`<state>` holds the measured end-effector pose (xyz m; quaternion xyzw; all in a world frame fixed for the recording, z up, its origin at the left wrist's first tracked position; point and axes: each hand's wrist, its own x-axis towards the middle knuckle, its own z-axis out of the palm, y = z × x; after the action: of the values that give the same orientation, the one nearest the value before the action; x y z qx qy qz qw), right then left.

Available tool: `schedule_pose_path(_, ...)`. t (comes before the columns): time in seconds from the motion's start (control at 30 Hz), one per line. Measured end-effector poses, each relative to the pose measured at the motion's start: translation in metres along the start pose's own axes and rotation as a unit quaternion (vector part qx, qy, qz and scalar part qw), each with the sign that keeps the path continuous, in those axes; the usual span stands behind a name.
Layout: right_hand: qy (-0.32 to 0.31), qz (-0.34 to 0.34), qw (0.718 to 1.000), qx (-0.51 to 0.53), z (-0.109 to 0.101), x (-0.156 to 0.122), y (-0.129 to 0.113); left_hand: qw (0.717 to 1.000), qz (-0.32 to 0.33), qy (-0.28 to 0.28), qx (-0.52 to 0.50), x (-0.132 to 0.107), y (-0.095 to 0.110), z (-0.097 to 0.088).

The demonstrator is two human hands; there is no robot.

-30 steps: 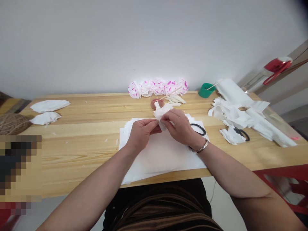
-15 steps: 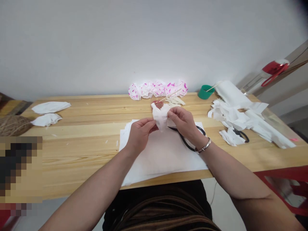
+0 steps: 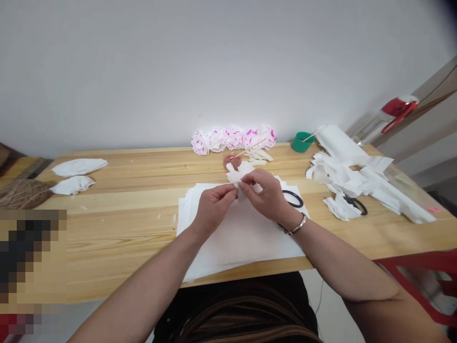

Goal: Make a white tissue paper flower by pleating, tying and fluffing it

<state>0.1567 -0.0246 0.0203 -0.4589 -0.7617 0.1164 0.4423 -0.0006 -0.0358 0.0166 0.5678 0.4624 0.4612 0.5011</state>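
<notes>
Closely gathered: ruffled white paper (image 3: pixel 233 174) between meeting fingertips

Half a second ago the paper hung open between two parted hands; now it is drawn in at its lower part, its top edge fanning out toward twelve o'clock. The right hand (image 3: pixel 266 193) has moved in toward the left hand (image 3: pixel 215 206), so their fingertips sit side by side — touching or nearly so. More of the black loop (image 3: pixel 293 198) at the right wrist is hidden now than in that earlier frame.

The left hand pinches the paper's lower part between thumb and curled forefinger. The right hand is bent over it, thumb and forefinger pressed together on the paper, the other fingers folded; neither hand is spread.

The paper is held above the far part of the stack of white sheets (image 3: pixel 235 243), which reaches toward six o'clock. At twelve, beyond the paper, are a small reddish dish (image 3: pixel 228 162) with a thin stick (image 3: pixel 252 146) slanting up from it, then the pink-flecked white bunches (image 3: pixel 233 138) by the wall. Pale strips (image 3: pixel 260 156) lie at one o'clock, the green cup (image 3: pixel 303 143) at two, loose paper scraps (image 3: pixel 342 178) at three — and two white paper pieces (image 3: pixel 79 166) at nine.
</notes>
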Motion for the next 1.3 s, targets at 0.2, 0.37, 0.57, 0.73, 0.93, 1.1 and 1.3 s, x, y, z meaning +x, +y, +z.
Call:
schedule_pose_path(0.2,0.004,-0.008,1.0,0.021,-0.001,0.0,0.001,0.995,-0.047,-0.014,-0.087,0.002,-0.003,0.001)
schedule_pose_path(0.37,-0.031,-0.054,0.998,0.033,-0.001,-0.001,0.0,0.991,-0.068,-0.009,-0.11,0.001,-0.001,0.0)
schedule_pose_path(0.57,-0.072,-0.048,0.995,0.039,-0.002,-0.001,-0.001,0.999,-0.036,0.037,-0.013,0.002,-0.004,-0.001)
schedule_pose_path(0.73,-0.033,0.048,0.994,0.094,-0.001,0.002,0.002,0.998,-0.031,0.043,-0.028,0.002,-0.004,-0.001)
schedule_pose_path(0.93,0.002,0.17,0.969,0.182,0.001,0.004,0.012,0.997,-0.033,0.042,-0.052,0.003,-0.004,-0.001)
schedule_pose_path(1.1,-0.023,0.149,0.97,0.19,-0.005,0.004,0.004,0.997,0.012,0.024,0.066,0.0,-0.003,-0.002)
schedule_pose_path(1.3,-0.004,0.07,0.993,0.099,-0.003,0.002,0.0,0.98,0.106,0.0,0.166,-0.005,-0.001,0.001)
